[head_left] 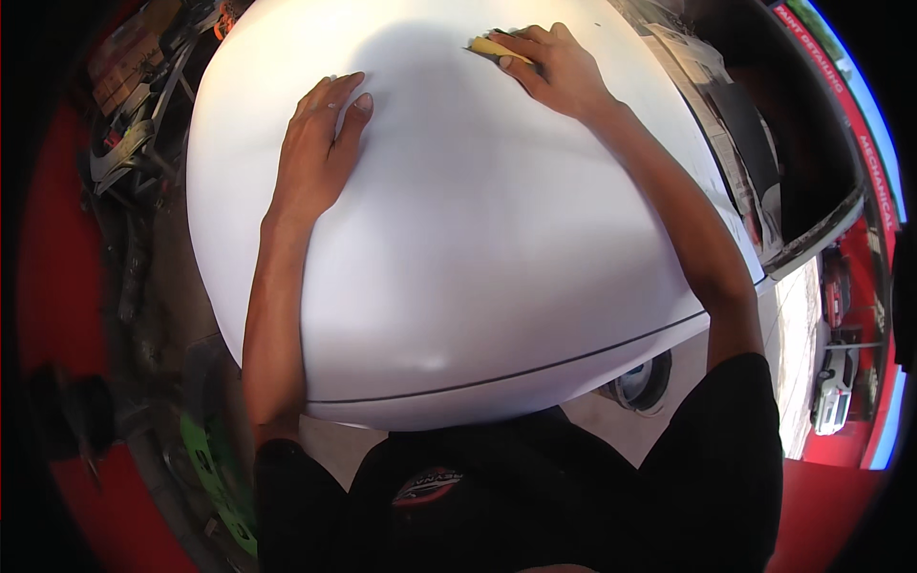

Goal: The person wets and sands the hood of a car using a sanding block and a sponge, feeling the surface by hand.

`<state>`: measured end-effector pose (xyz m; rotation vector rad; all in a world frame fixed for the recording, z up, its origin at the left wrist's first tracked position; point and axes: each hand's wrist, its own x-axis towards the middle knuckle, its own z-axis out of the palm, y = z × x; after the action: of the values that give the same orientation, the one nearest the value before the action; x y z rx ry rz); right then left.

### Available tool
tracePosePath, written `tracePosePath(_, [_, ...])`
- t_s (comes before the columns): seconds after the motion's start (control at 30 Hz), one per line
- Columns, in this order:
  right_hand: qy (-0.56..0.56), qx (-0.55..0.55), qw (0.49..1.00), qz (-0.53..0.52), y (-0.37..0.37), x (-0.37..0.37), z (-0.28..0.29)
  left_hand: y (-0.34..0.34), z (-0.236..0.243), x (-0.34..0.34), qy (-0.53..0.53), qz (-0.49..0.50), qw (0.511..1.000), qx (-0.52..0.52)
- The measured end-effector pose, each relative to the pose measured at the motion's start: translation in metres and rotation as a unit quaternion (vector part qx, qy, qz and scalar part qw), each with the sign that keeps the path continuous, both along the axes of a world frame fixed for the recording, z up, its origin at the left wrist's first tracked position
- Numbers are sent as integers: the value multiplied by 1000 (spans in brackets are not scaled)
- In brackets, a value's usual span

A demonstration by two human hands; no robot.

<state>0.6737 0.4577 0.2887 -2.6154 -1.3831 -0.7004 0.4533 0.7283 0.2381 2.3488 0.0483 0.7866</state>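
Note:
A broad, smooth white car body panel (449,239) curves beneath both my arms, with a dark seam along its near edge. My left hand (325,134) rests on the left part of this panel, fingers stretched out, holding nothing. Farther off and to the right, my right hand (559,72) grips a yellow sanding block (501,50) between thumb and fingers. A thin dark layer shows along the block's edge, which lies against the panel. Part of the block is hidden under my fingers.
On the right, masking paper (702,91) covers part of the car beside a dark opening. Cluttered parts and a metal frame (143,134) stand at the left. Below lies a green object (215,468). A round dark container (642,384) sits under the panel's near edge.

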Motion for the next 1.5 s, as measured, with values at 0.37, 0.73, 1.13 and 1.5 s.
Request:
tracePosePath(0.37, [245, 2, 957, 156, -13, -88, 22, 18, -8, 16, -76, 122, 989, -43])
tracePosePath(0.73, [156, -32, 961, 228, 220, -96, -21, 58, -14, 15, -229, 256, 927, -149])
tracePosePath(1.13, [209, 34, 972, 98, -183, -92, 46, 81, -18, 4, -197, 277, 932, -124])
tracePosePath(1.5, [148, -15, 943, 297, 142, -109, -11, 64, 2, 14, -239, 209, 887, -335])
